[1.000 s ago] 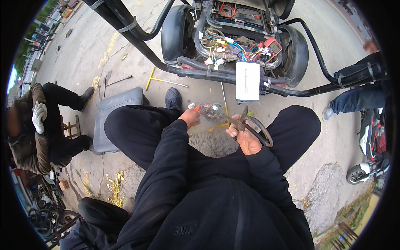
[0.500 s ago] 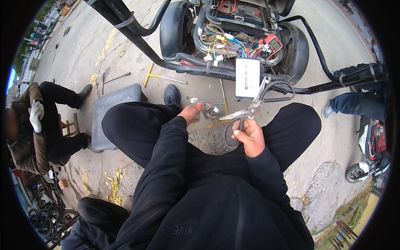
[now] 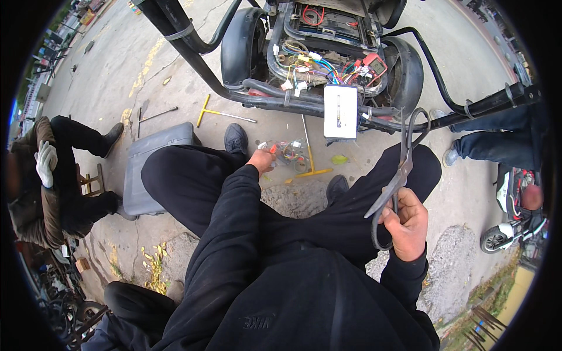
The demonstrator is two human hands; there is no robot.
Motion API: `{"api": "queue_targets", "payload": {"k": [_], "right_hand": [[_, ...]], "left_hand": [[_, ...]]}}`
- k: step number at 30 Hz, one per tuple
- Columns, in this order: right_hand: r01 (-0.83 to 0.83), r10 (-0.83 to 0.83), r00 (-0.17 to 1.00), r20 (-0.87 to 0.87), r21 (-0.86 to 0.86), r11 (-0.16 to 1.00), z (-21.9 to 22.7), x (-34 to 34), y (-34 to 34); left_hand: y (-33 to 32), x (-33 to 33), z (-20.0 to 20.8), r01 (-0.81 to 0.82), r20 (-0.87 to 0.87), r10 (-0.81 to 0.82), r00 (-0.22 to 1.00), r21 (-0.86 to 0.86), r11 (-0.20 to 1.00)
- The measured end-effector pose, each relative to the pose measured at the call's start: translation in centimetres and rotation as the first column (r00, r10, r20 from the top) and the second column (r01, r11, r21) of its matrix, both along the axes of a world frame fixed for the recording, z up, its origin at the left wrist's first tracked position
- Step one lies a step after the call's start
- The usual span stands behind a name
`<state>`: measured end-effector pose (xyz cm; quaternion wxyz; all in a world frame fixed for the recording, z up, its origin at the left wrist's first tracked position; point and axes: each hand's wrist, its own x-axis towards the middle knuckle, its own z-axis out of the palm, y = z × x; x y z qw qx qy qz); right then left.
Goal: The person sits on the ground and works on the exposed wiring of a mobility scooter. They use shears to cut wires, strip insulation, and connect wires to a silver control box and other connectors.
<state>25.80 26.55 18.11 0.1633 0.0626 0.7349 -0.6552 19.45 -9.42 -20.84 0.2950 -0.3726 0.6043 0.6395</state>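
My left hand (image 3: 263,161) pinches the near end of a wiring bundle (image 3: 293,153), apparently in a clear plastic bag. An orange piece shows beside my fingertips, and coloured wires with pale connectors lie beyond it. Over my right thigh, my right hand (image 3: 408,225) grips large metal scissors (image 3: 400,175) near the lower handle loop. The blades are spread wide, one angled down-left and the other up, with the second loop beyond the frame tube's edge. My palm hides part of the lower handle.
Ahead stands a vehicle frame (image 3: 275,100) with exposed wires, a white box (image 3: 341,112) and a red meter (image 3: 374,65). Yellow T-handle wrenches (image 3: 225,112) lie on the ground. A grey case (image 3: 153,167) is at left, near a seated person (image 3: 47,175); another person (image 3: 497,140) stands right.
My right hand has carried the scissors right, away from the wiring bundle, and they have turned more upright. My left hand has stayed at the bundle; the view has shifted slightly.
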Motion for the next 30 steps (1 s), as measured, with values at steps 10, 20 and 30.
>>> {"api": "queue_targets", "payload": {"k": [10, 20, 30], "right_hand": [[0.331, -0.038, 0.649, -0.760, 0.237, 0.913, 0.7, 0.5, 6.2], [0.333, 0.066, 0.656, -0.752, 0.367, 0.869, 0.9, -2.8, 3.6], [-0.089, -0.235, 0.792, -0.563, -0.487, 0.869, 0.8, -2.9, 5.6]], "left_hand": [[0.3, -0.6, 0.7, 0.249, -0.082, -0.283, 0.956, -0.291, 0.924], [0.2, 0.3, 1.0, 0.215, -0.169, -0.556, 0.814, -0.801, 0.558], [1.0, -0.5, 2.9, 0.179, -0.179, -0.556, 0.812, -0.830, 0.529]]}}
